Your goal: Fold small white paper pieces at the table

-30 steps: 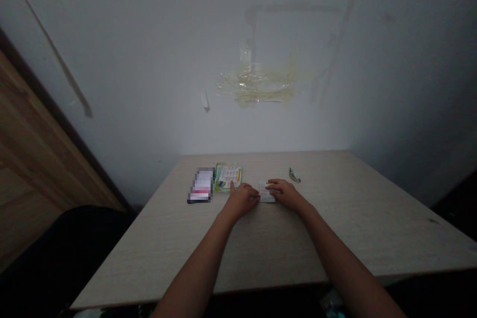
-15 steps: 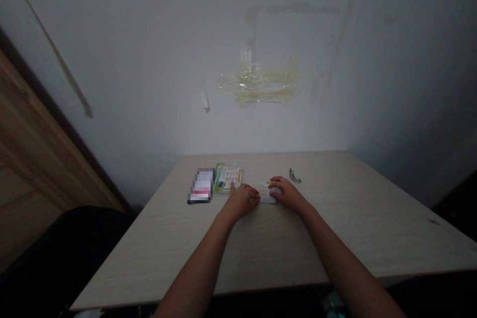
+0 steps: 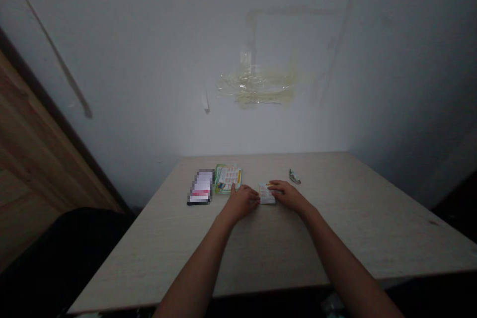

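Observation:
A small white printed paper (image 3: 267, 196), with a yellow strip at its top edge, lies on the table between my two hands. My left hand (image 3: 244, 200) is closed at the paper's left edge, its fingers together and its thumb raised apart from them. Over the right edge, my right hand (image 3: 288, 195) has its fingers curled down onto the paper. Whether the paper is folded or a flat packet is too small to tell. Just beyond my left hand lies a green and white printed packet (image 3: 228, 177).
A phone (image 3: 201, 187) with a blurred, lit screen lies left of the packet. A small crumpled green and white scrap (image 3: 294, 177) sits behind my right hand. The pale wooden table (image 3: 357, 218) meets a wall (image 3: 149, 84) with yellowed tape on it.
My right hand's fingers have lowered slightly and lie flatter on the paper. My left hand stays at the left edge. The other things have not moved.

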The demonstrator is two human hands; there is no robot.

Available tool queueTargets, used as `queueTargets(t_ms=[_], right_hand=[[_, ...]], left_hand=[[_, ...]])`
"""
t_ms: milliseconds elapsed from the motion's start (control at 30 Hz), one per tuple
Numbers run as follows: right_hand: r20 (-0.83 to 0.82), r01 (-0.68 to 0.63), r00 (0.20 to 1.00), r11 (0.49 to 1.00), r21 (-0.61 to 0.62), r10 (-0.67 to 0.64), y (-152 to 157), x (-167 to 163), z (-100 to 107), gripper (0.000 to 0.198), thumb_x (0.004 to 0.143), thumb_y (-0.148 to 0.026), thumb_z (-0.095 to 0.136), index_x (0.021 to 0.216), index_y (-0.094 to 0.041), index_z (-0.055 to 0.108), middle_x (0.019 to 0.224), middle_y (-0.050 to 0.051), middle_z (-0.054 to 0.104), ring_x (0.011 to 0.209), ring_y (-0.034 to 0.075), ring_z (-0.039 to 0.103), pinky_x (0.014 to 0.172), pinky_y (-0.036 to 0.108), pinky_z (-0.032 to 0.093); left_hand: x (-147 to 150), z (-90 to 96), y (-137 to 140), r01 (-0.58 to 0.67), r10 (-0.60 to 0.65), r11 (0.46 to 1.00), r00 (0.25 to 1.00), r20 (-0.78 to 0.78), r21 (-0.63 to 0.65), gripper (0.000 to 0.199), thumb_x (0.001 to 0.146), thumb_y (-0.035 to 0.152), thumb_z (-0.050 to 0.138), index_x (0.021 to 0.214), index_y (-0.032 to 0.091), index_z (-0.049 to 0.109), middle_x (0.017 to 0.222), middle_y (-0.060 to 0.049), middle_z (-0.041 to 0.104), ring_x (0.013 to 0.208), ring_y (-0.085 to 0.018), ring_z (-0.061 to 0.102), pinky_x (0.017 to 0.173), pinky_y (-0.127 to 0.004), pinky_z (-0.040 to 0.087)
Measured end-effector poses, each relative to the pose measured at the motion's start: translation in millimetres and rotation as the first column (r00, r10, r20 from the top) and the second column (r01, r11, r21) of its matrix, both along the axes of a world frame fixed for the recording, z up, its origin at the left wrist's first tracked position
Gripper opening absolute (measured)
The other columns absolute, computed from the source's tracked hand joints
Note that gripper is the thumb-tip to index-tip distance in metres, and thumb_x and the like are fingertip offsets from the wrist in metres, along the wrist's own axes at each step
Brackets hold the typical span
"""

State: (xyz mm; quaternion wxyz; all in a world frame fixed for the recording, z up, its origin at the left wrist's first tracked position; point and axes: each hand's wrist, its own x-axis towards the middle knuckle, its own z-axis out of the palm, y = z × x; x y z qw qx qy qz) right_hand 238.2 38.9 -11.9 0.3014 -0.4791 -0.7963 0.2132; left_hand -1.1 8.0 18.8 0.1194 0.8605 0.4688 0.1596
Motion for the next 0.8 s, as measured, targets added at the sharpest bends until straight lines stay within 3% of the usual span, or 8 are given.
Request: queueTargets(t_ms=[200,400,800], right_hand=[[-0.017,0.016,1.0,1.0,-0.018,-0.017,-0.6,-1.0,-0.5,0.031,0.086,-0.026,0.058,0.114,-0.02,0.07,0.139,0.013,0.053,0.128,0.024,0.049,0.111,0.043,0.034],[-0.004,0.013,1.0,1.0,-0.001,-0.013,0.4,0.2,-2.7,0.033,0.085,-0.028,0.059,0.115,-0.02,0.07,0.138,0.013,0.054,0.127,0.024,0.05,0.111,0.044,0.034],[-0.002,0.007,1.0,1.0,0.012,-0.007,1.7,-1.3,-4.6,0.03,0.087,-0.029,0.058,0.112,-0.021,0.071,0.135,0.012,0.056,0.124,0.023,0.052,0.109,0.043,0.036]], left_hand=[[0.8,0.0,-0.5,-0.013,0.013,1.0,1.0,-0.01,-0.001,0.022,0.091,0.035,0.053,0.102,0.032,0.072,0.118,-0.002,0.07,0.122,-0.024,0.052,0.111,-0.069,0.006],[1.3,1.8,-1.3,-0.049,0.049,0.998,0.999,-0.016,-0.025,0.029,0.092,0.04,0.05,0.115,0.035,0.067,0.12,-0.004,0.069,0.123,-0.025,0.052,0.113,-0.065,0.011],[1.6,2.9,-3.3,-0.022,0.021,0.999,0.999,-0.035,-0.028,0.024,0.091,0.038,0.053,0.106,0.033,0.071,0.121,-0.003,0.069,0.122,-0.025,0.052,0.109,-0.073,0.006]])
